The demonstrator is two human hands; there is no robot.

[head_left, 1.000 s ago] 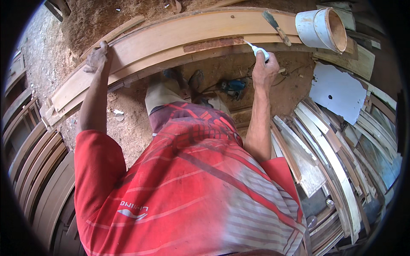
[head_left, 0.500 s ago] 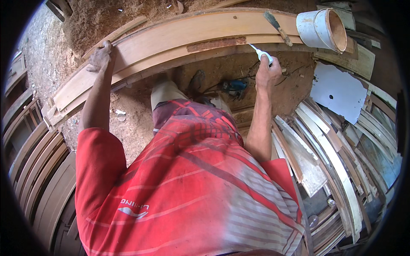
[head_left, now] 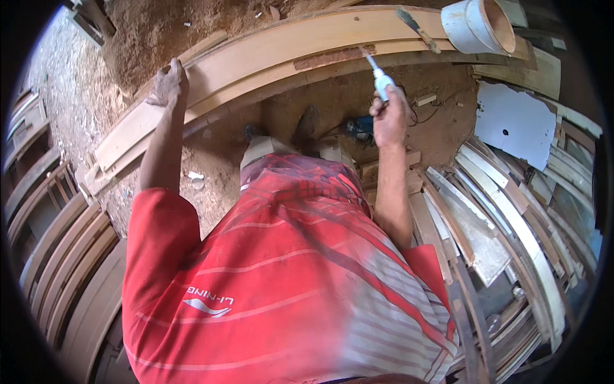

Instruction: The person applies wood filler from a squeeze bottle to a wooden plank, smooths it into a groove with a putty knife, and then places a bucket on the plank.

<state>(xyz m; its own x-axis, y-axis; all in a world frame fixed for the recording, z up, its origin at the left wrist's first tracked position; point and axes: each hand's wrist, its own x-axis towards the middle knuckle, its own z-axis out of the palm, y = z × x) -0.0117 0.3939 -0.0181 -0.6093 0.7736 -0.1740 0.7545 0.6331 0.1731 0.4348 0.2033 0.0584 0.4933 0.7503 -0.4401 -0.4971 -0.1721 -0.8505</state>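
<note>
Hands well apart. Pale bottle (head_left: 382,84) clasped in right hand (head_left: 391,115), nozzle pointed at right end of dark patch (head_left: 327,59) along near edge of long plank (head_left: 268,50); contact cannot be told. Left hand (head_left: 169,85) laid on plank toward left end, fingers at far edge; firmness of grip cannot be told. Brush (head_left: 416,29) and white bucket (head_left: 469,27) set toward plank's right end, brush handle turned to near edge.
</note>
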